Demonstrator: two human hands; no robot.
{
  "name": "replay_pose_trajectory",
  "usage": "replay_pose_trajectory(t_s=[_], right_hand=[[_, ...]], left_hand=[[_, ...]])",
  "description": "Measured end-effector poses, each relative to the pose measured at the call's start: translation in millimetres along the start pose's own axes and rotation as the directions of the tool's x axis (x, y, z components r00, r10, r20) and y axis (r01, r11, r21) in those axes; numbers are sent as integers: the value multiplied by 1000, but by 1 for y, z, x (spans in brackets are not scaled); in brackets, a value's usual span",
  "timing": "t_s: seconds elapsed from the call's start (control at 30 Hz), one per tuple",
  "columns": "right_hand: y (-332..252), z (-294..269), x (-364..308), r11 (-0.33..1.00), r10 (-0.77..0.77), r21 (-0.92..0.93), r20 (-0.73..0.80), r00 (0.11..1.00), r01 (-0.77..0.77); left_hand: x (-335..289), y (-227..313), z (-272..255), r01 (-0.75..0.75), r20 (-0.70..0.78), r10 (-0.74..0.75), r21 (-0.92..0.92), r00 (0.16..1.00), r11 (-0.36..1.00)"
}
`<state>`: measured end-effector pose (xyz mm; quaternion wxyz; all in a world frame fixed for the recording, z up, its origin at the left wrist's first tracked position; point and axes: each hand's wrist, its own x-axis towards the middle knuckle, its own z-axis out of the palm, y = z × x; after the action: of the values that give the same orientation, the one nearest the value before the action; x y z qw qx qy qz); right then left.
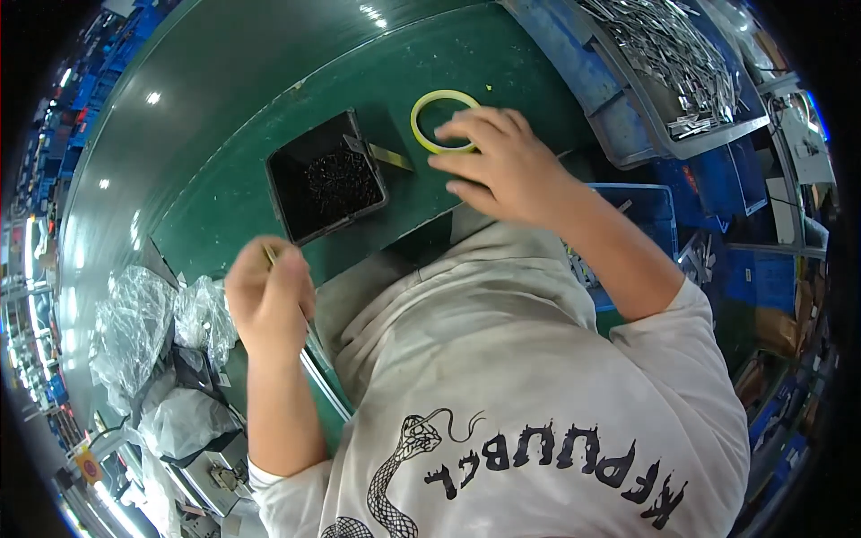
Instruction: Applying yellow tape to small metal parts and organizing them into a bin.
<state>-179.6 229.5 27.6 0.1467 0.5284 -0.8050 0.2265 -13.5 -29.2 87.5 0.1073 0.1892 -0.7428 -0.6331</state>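
Observation:
My left hand [269,291] is closed in a pinch at the near left, around a thin brass-coloured piece [270,255]; most of that piece is hidden by the fingers. Up and to its right a square black tray [289,170] holds many small black parts [343,179]. A yellow-green strip [392,159] sticks out from the tray's right side. My right hand [511,170] hovers with fingers spread by a yellow tape roll [415,121], overlapping its right edge. Whether those fingers touch the roll I cannot tell; nothing shows in their grip.
A green worktop [377,72] lies under the tray and roll. At the upper right stands a grey bin [717,136] full of thin metal pieces [668,45]. Below it is a blue crate [665,193]. Clear plastic bags [134,323] are heaped at the left.

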Motion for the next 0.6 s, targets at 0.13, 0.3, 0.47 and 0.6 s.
replay_pose_trajectory(t_s=[0.13, 0.3, 0.47, 0.6], right_hand=[[-32, 1, -20, 800, 45, 565, 278, 960, -201], [-60, 13, -34, 615, 21, 752, 284, 959, -236], [-39, -5, -63, 640, -24, 741, 287, 958, -206], [5, -44, -147, 909, 210, 290, 302, 930, -299]], left_hand=[[-14, -2, 29, -20, 149, 49, -188, 988, 982], [-16, -15, 81, -318, 387, 323, -78, 864, 945], [-12, -4, 105, -657, 664, 495, -6, 561, 753], [-23, -17, 92, -497, 627, 336, 95, 703, 862]])
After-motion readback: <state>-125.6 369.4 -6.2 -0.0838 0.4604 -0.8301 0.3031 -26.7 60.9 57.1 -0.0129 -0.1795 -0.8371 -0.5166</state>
